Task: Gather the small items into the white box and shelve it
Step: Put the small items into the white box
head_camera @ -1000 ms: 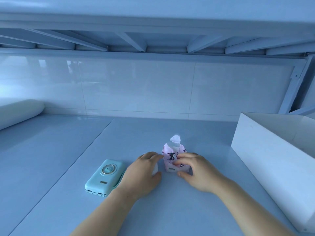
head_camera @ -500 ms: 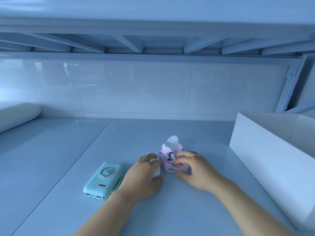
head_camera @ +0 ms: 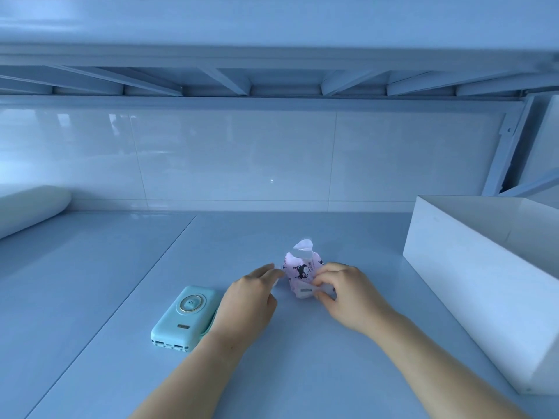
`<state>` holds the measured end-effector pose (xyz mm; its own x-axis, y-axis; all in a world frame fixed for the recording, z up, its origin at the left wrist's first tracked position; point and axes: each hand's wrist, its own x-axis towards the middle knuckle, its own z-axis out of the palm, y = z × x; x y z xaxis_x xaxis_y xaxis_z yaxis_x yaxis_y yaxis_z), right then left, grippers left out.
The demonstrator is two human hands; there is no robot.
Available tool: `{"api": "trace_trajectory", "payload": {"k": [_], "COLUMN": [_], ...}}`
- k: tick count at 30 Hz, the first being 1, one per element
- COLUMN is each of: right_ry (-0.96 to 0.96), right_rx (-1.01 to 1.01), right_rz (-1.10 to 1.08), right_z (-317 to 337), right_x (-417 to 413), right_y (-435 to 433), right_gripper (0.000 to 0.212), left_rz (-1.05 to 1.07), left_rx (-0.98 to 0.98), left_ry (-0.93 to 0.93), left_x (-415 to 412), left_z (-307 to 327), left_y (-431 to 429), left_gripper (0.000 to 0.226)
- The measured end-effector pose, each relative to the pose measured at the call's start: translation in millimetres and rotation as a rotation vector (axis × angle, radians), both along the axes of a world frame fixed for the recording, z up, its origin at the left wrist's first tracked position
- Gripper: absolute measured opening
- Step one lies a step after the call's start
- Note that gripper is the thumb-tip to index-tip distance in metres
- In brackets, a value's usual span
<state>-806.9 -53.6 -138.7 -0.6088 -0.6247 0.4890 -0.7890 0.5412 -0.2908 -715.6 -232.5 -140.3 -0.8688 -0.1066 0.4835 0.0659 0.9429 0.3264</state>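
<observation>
Our right hand [head_camera: 348,293] still pinching the pink packet [head_camera: 301,272], our left hand [head_camera: 249,293] now flatter, fingers stretched loose beside it, power bank [head_camera: 184,317] unmoved

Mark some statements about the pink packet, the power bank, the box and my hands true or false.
1. The pink packet stands on the tabletop, outside the white box. True.
2. The mint power bank lies right of the right hand. False: it lies left of the left hand.
3. The right hand pinches the pink packet. True.
4. The white box sits at the left edge. False: it is at the right.
</observation>
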Motion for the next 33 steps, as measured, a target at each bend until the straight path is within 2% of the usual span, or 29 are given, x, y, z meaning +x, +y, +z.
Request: {"api": "trace_trajectory", "payload": {"k": [7, 11, 14, 25, 33], "right_ry": [0.100, 0.188, 0.290, 0.540, 0.498], "right_rx": [-0.009, -0.072, -0.152, -0.304, -0.285], "right_rz": [-0.066, -0.117, -0.152, -0.250, -0.300], "right_z": [12.1, 33.1, 55.6, 126.0, 126.9], "right_x": [13.1, 23.4, 34.1, 54.3, 40.0], "right_y": [3.9, 22.0, 40.9, 118.6, 225.7], "right_gripper": [0.012, 0.011, 0.006, 0.009, 0.010], "left_rz": [-0.019, -0.060, -0.109, -0.202, -0.233], "left_rx": [-0.041, -0.087, -0.099, -0.109, -0.090], "left_ry": [0.133, 0.311, 0.379, 0.740, 0.742], "left_x": [4.3, 10.2, 9.1, -1.0, -26.6], "left_z": [7.7, 35.3, 60.7, 121.1, 122.1], "left_y": [2.4, 18.4, 38.4, 122.9, 224.4], "left_gripper": [0.036, 0.048, 0.047, 0.053, 0.049]}}
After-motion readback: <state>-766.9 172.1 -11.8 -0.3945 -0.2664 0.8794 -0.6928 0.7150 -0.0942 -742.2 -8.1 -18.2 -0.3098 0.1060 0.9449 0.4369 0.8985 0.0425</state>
